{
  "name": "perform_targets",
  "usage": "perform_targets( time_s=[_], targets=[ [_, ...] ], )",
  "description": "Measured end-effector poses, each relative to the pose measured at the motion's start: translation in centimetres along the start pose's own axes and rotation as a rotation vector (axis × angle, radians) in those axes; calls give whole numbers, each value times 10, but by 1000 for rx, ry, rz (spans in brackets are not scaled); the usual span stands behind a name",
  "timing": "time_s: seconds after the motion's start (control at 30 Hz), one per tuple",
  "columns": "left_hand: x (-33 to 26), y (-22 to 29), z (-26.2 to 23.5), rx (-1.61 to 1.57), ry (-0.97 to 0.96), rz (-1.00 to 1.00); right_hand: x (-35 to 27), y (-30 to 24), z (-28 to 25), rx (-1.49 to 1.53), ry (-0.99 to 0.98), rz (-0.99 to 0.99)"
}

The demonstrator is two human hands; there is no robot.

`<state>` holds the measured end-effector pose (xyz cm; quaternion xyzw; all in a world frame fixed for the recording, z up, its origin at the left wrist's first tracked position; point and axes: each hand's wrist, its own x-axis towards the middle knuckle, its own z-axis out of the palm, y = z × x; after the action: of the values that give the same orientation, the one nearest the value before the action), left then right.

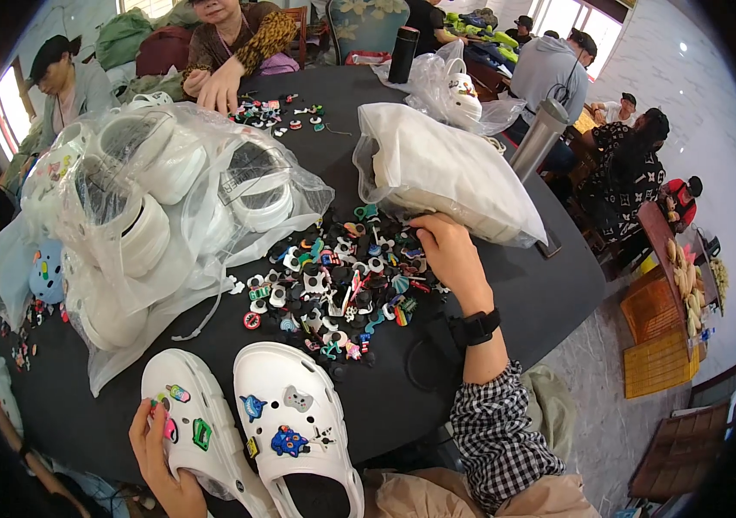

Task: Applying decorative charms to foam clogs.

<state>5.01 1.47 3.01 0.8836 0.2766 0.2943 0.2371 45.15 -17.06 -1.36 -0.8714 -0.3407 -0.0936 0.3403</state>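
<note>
**Charms and clogs on the dark bench**

While the left hand (157,449) gripped the outer edge of the left white clog (200,423), its fingers curled over the rim beside a few fitted charms, the right hand (446,250) reached forward into the pile of loose charms (342,276). That pile lay just left of the right hand's fingers, which were bent down on the heap's far edge (whether they pinched a piece, I could not tell). The right white clog (299,423) sat touching its mate, both with long axes running toward the person, toes pointing at the pile. The right hand was the nearer to the charms. Just beyond it rested a white bag (446,168); to the left, a clear bag of white clogs (161,198) covered the bench (549,285).
</note>
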Motion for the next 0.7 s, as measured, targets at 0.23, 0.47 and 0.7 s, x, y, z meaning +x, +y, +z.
perform_targets(
  time_s=[0.23, 0.47, 0.7],
  targets=[
    [2, -4, 11, -28, -24, 23, -9, 17, 3, -212, -94, 114],
    [0, 2, 3, -54, -8, -8, 1, 3, 14, 152, -204, 21],
    [1, 1, 3, -39, -12, 9, 5, -13, 19, 436, -278, -60]
  ],
)
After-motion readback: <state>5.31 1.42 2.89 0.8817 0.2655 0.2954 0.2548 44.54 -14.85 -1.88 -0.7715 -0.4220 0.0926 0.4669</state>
